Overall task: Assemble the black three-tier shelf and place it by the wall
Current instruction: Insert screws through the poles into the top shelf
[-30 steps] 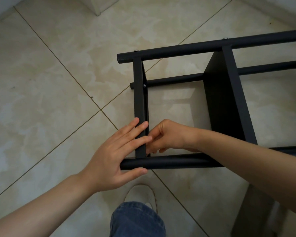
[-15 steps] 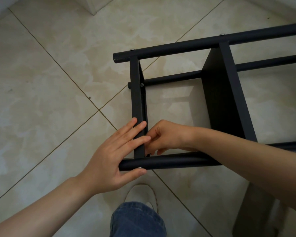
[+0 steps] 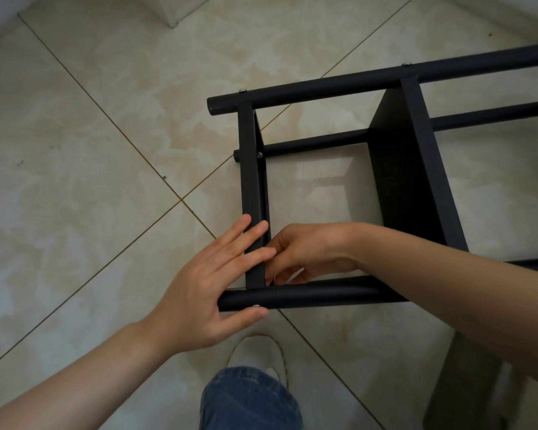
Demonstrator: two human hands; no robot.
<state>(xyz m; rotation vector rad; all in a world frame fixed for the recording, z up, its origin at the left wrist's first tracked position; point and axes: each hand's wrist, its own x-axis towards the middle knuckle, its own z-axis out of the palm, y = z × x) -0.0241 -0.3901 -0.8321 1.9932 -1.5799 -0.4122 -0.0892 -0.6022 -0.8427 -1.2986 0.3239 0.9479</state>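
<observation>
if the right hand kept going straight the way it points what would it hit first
The right hand would probably first meet the inner face of the end panel, right at its fingertips; the left hand lays fingers across that panel's edge just beyond. Depth is unclear.

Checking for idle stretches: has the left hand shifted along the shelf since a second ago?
No. The left hand stays at the same corner of the shelf, equally far from the floor-joint crossing.
</observation>
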